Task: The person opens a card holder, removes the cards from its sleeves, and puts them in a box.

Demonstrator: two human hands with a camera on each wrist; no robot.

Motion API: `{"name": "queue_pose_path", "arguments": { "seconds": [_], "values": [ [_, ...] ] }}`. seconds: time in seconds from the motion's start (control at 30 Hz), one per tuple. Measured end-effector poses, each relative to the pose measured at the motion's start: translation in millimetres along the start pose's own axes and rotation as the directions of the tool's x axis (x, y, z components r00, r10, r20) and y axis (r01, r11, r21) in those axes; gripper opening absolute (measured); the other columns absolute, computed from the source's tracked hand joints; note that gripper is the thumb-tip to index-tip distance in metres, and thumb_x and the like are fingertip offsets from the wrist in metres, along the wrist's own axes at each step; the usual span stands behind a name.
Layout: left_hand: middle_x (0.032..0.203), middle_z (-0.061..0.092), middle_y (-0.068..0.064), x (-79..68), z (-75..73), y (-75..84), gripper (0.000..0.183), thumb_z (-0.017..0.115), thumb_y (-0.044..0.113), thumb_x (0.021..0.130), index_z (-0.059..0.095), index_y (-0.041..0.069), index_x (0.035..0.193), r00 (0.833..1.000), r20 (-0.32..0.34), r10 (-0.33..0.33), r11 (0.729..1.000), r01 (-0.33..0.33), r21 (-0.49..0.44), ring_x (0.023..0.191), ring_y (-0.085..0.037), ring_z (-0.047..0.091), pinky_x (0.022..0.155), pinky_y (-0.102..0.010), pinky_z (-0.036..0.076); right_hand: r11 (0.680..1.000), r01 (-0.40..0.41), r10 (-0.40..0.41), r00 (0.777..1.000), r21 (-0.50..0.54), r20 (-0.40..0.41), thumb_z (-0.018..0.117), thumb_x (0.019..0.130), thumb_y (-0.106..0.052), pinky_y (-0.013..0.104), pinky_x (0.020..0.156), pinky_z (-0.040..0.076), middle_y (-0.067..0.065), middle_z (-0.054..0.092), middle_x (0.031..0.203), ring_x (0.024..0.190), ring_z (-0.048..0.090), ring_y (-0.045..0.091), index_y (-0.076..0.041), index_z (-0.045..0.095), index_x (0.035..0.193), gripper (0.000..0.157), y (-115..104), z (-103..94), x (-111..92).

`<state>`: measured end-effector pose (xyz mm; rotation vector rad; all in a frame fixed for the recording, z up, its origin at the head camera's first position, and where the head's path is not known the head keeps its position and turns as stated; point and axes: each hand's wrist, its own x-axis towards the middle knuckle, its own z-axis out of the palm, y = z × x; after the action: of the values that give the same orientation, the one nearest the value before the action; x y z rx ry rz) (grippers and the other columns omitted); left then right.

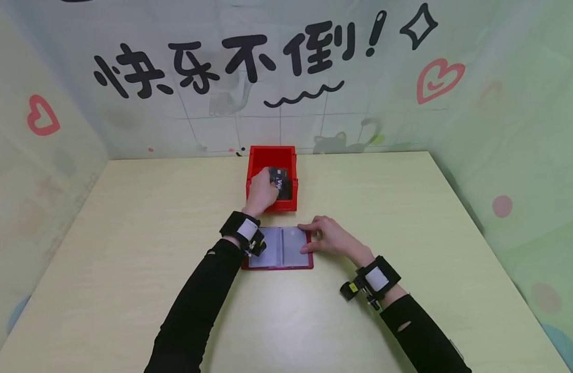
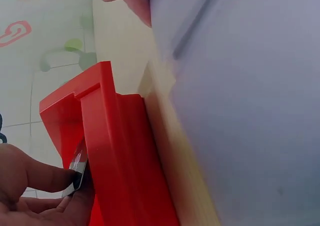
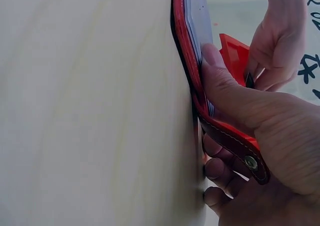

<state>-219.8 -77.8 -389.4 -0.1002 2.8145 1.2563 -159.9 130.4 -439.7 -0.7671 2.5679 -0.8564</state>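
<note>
In the head view my left hand (image 1: 261, 191) reaches into a small red plastic bin (image 1: 282, 206). It pinches a dark card (image 1: 279, 175) with white lettering that reads like "VIP". In the left wrist view the card (image 2: 76, 175) sits between thumb and fingers, beside the bin wall. Below the bin an open card holder (image 1: 293, 248) lies on the table, showing pale clear sleeves. My right hand (image 1: 332, 237) pinches its right edge. The right wrist view has the thumb on the sleeves and fingers beneath the red cover, next to a snap strap (image 3: 235, 145).
The light wooden table (image 1: 128, 259) stretches out on both sides of the card holder. A printed cloth backdrop (image 1: 184, 129) with large black characters stands right behind the bin, and more cloth lines the left and right sides.
</note>
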Motion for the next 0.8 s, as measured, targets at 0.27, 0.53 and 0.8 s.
{"name": "queue_pose_path", "arguments": {
  "seconds": [0.27,0.53,0.8],
  "values": [
    [0.119,0.064,-0.024,3.0,12.1,0.4,0.031,0.059,0.003,0.095,0.051,-0.004,0.125,0.999,0.008,-0.035,0.996,0.034,0.083,0.104,-0.037,0.064,0.095,-0.047,0.057,1.0,0.01,-0.01,1.0,0.001,-0.008,0.085,0.08,-0.03,0.024,0.072,0.038,0.005,0.06,0.093,0.088,0.05,0.016,-0.008,0.063,0.135,0.064,0.4,0.3,-0.6],
    [0.109,0.065,-0.022,-1.4,18.3,0.4,0.023,0.062,0.003,0.095,0.057,-0.004,0.117,1.0,0.023,-0.01,0.995,0.007,0.104,0.096,-0.034,0.062,0.091,-0.043,0.057,1.0,0.002,-0.002,1.0,-0.001,-0.001,0.085,0.08,-0.03,0.024,0.072,0.039,0.005,0.06,0.094,0.088,0.049,0.016,-0.008,0.063,0.136,0.064,-0.1,-0.2,-0.2],
    [0.103,0.064,-0.022,-7.0,19.4,1.6,0.024,0.057,0.002,0.096,0.059,-0.007,0.119,0.997,0.081,0.012,0.994,-0.021,0.105,0.092,-0.033,0.059,0.075,-0.033,0.049,1.0,0.0,0.0,1.0,-0.006,-0.003,0.085,0.08,-0.031,0.024,0.072,0.038,0.005,0.06,0.094,0.088,0.049,0.016,-0.009,0.063,0.135,0.063,1.5,0.7,0.1]
  ]
}}
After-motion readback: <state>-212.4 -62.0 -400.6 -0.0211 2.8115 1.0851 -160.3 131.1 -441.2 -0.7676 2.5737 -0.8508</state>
